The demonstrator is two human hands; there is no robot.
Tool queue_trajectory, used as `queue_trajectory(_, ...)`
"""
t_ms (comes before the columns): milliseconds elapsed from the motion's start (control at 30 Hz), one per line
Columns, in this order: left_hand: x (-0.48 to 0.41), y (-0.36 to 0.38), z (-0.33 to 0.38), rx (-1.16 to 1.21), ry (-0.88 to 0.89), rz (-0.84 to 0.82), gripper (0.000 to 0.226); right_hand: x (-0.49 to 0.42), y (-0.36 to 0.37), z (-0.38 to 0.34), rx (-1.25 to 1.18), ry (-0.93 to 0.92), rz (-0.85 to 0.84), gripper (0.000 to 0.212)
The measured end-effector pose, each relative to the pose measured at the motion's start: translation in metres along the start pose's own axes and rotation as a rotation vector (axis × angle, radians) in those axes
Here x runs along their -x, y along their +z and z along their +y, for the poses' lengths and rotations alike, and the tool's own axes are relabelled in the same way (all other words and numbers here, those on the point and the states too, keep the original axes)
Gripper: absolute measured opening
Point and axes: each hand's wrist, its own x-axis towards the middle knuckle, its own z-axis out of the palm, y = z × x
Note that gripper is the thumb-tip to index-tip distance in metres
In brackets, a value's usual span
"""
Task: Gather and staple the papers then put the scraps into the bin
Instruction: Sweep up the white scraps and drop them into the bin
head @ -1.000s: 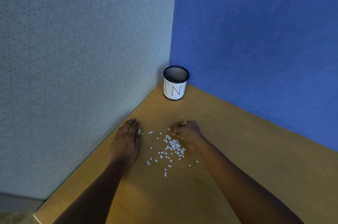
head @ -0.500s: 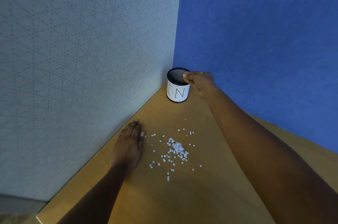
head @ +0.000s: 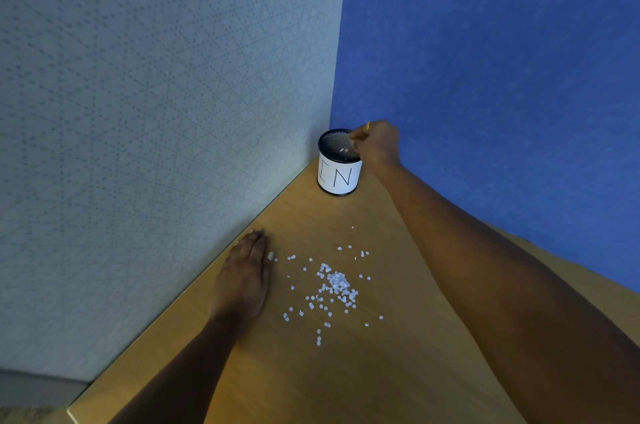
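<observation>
Scraps [head: 337, 281]: small white paper dots, loose on the desk [head: 346, 389]. Densest clump at centre, strays flung out to 6 o'clock and 1 o'clock. No papers or stapler in view, so my reading is that the work is at the scrap-clearing step, with most of the pile yet to go.

Bin [head: 337, 178]: mesh cup with a white label, upright at 12 o'clock of the pile, tucked into the corner where the grey wall [head: 138, 112] meets the blue wall [head: 485, 43]. It is well apart from the pile, hence the long reach.

Right hand [head: 377, 143]: over the bin's rim on its 3 o'clock side, forearm passing the pile at 3 o'clock. Fingertips [head: 355, 138] are bunched and point down into the mouth, likely so that small light bits fall inside and not on the desk. A few white flecks show just below them against the mesh. I cannot tell whether any are pinched or all are loose.

Left hand [head: 244, 278]: palm down on the desk at 9 o'clock of the pile, alongside the grey wall. Fingers [head: 254, 243] are straight and pressed together, holding nothing. One scrap lies just beside the index finger. Probable purpose: a brace while leaning forward, and a fence on that side of the pile.

Risk: the dots are light, and a sweep of the forearm could scatter them.
</observation>
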Motion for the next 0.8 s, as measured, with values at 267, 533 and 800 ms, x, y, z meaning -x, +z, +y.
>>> queue_trajectory(267, -0.001, 0.000, 0.000, -0.003, 0.002, -0.001, 0.076, 0.003, 0.011, -0.004, 0.196, -0.131, -0.043, 0.037)
queue_trajectory(533, -0.001, 0.000, -0.001, -0.009, 0.001, -0.002, 0.077, 0.005, 0.011, -0.002, 0.095, -0.151, 0.072, 0.025)
queue_trajectory(800, 0.000, -0.001, 0.000, 0.000, 0.012, -0.006, 0.075, 0.057, 0.003, 0.009, -0.105, -0.238, 0.165, 0.016)
